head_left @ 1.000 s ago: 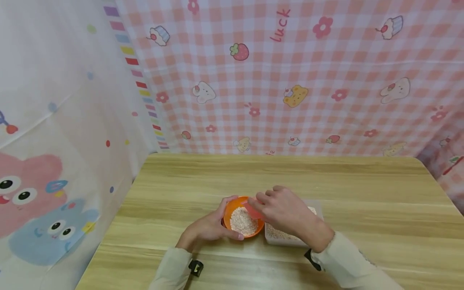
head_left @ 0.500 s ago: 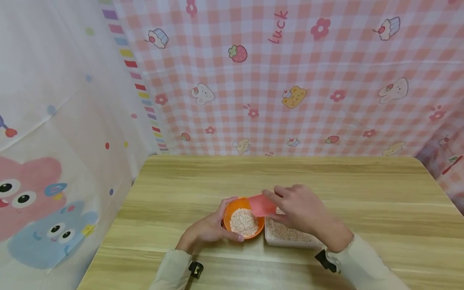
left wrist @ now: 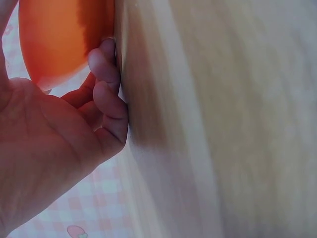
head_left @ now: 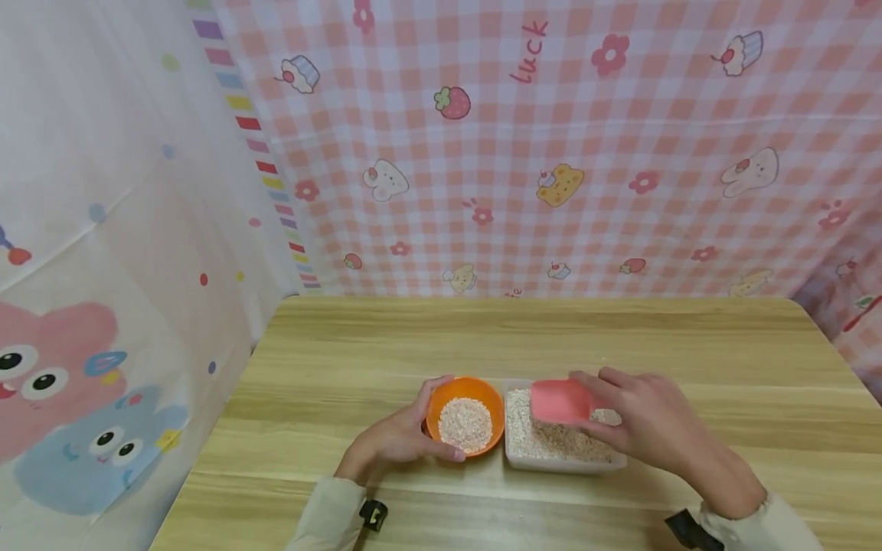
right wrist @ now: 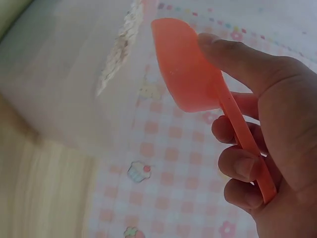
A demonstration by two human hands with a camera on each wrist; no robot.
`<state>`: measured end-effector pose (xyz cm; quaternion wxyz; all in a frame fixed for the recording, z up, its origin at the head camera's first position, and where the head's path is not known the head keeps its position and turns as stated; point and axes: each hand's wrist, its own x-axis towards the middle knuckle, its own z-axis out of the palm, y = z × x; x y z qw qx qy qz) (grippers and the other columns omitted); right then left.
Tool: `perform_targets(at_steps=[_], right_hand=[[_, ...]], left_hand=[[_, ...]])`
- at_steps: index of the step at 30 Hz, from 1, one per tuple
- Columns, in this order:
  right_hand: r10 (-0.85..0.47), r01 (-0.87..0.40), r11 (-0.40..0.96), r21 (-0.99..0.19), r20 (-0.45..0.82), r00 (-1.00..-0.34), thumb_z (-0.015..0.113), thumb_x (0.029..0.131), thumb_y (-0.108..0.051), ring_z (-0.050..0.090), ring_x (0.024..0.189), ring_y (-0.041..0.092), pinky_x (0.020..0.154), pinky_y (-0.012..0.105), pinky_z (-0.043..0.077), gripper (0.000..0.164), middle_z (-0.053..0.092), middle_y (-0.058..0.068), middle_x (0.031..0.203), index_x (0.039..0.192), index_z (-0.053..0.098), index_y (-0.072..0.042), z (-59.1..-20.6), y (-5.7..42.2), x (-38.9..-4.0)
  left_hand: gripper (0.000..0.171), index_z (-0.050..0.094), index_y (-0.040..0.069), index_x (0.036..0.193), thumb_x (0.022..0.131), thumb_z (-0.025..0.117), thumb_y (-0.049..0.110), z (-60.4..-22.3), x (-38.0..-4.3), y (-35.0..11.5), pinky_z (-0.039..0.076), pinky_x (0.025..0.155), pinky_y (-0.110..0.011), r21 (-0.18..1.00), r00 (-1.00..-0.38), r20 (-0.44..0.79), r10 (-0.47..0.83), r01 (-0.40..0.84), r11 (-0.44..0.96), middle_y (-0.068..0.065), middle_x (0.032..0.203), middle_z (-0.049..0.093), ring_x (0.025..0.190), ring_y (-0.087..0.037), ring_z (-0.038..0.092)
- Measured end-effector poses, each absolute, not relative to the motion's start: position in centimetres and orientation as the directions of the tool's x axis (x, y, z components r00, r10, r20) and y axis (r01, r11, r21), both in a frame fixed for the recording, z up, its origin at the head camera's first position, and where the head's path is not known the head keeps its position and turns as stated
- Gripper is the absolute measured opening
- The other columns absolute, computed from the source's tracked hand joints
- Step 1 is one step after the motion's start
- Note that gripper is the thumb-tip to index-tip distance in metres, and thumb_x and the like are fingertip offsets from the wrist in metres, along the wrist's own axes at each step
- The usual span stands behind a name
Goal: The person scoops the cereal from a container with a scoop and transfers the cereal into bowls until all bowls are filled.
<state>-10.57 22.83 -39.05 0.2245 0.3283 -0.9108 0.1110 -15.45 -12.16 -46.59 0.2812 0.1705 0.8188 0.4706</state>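
An orange bowl (head_left: 432, 398) holding pale oat flakes (head_left: 465, 425) stands on the table. My left hand (head_left: 400, 436) grips it from the left, thumb at the near side and a finger at the far rim. In the left wrist view the lower fingers (left wrist: 111, 106) are curled against the tabletop beside the bowl (left wrist: 64, 39). My right hand (head_left: 648, 413) grips a pink scoop (head_left: 561, 402) above a translucent box (head_left: 565, 465) filled with flakes. Its fingers wrap the handle in the right wrist view, and the thumb presses near the head of the scoop (right wrist: 185, 69).
The box sits just right of the bowl on a wooden table (head_left: 386, 329). A pink checked cloth (head_left: 510, 153) hangs behind the table's far edge. On the left hangs a white cloth (head_left: 158, 229) with cartoon prints.
My right hand has moved right with the scoop, from above the bowl to above the box. The left hand has stayed on the bowl.
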Motion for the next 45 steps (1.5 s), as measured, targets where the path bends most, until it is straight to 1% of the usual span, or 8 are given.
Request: perform_targets(at_steps=[10,17,22,27,34,39,42,45], right_hand=[[-0.538,-0.622,0.782,-0.037,0.462,-0.705,0.092,0.060,-0.034,0.030,0.052,-0.005,0.046,0.018,0.027,0.061,0.056,-0.008,0.076,0.113,0.071,-0.013,-40.1,24.4,-10.0],[-0.534,-0.585,0.811,-0.014,0.393,-0.749,0.091,0.064,-0.037,0.034,0.050,-0.002,0.045,0.021,0.031,0.058,0.062,-0.003,0.080,0.113,0.072,-0.012,-39.9,24.6,-9.8],[-0.537,-0.569,0.822,0.013,0.351,-0.767,0.090,0.065,-0.038,0.035,0.050,0.000,0.045,0.021,0.031,0.057,0.062,-0.002,0.079,0.113,0.071,-0.012,-39.6,24.4,-9.7],[-0.543,-0.564,0.825,0.040,0.333,-0.771,0.091,0.064,-0.038,0.030,0.049,0.002,0.044,0.021,0.027,0.057,0.053,-0.006,0.073,0.110,0.072,-0.012,-39.4,24.3,-9.7],[-0.563,-0.564,0.820,0.097,0.319,-0.763,0.092,0.062,-0.035,0.028,0.048,0.005,0.043,0.022,0.027,0.057,0.048,-0.007,0.070,0.108,0.072,-0.010,-39.3,24.1,-9.8],[-0.577,-0.566,0.812,0.145,0.348,-0.739,0.093,0.059,-0.033,0.027,0.046,0.006,0.042,0.025,0.028,0.056,0.046,-0.006,0.068,0.105,0.072,-0.009,-39.4,23.9,-9.9],[-0.583,-0.567,0.808,0.161,0.355,-0.731,0.093,0.059,-0.033,0.027,0.045,0.007,0.042,0.026,0.029,0.056,0.044,-0.006,0.067,0.104,0.071,-0.010,-39.4,23.8,-9.9],[-0.587,-0.567,0.806,0.169,0.344,-0.733,0.093,0.058,-0.033,0.027,0.045,0.008,0.042,0.026,0.030,0.056,0.044,-0.006,0.067,0.104,0.069,-0.011,-39.5,23.6,-10.0]], left_hand=[[0.107,0.017,0.041,0.152,0.073,0.089,0.038,-46.5,-15.4,-12.0,0.021,0.113,-0.065,0.866,-0.785,-0.295,0.545,0.022,0.500,-0.010,0.158,0.034,0.141,-0.036,0.034],[0.109,0.016,0.039,0.154,0.072,0.089,0.040,-46.4,-15.3,-12.0,0.020,0.115,-0.062,0.861,-0.781,-0.303,0.546,0.021,0.509,-0.011,0.157,0.034,0.141,-0.033,0.034],[0.111,0.018,0.029,0.156,0.072,0.089,0.040,-45.7,-15.2,-11.9,0.023,0.115,-0.061,0.834,-0.792,-0.267,0.549,0.096,0.543,-0.013,0.158,0.028,0.143,-0.033,0.029],[0.117,0.019,0.029,0.158,0.067,0.090,0.046,-44.5,-14.6,-11.3,0.036,0.106,-0.060,0.729,-0.846,-0.235,0.479,0.173,0.663,-0.014,0.145,0.033,0.132,-0.033,0.034],[0.103,0.032,0.022,0.155,0.071,0.086,0.048,-42.7,-13.9,-9.1,0.041,0.104,-0.049,0.659,-0.878,-0.065,0.474,0.319,0.681,-0.008,0.133,0.045,0.123,-0.025,0.039],[0.101,0.036,0.011,0.152,0.073,0.087,0.046,-42.1,-13.8,-7.5,0.045,0.087,-0.031,0.698,-0.836,-0.035,0.548,0.372,0.612,-0.006,0.110,0.057,0.095,-0.018,0.051],[0.103,0.035,0.009,0.153,0.072,0.087,0.046,-42.1,-14.0,-6.6,0.042,0.071,-0.021,0.710,-0.814,-0.049,0.579,0.380,0.593,-0.003,0.099,0.061,0.073,-0.011,0.048],[0.105,0.035,0.009,0.153,0.071,0.088,0.047,-42.1,-14.2,-5.9,0.038,0.061,-0.018,0.702,-0.797,-0.078,0.599,0.382,0.601,0.000,0.093,0.062,0.063,-0.005,0.042]])
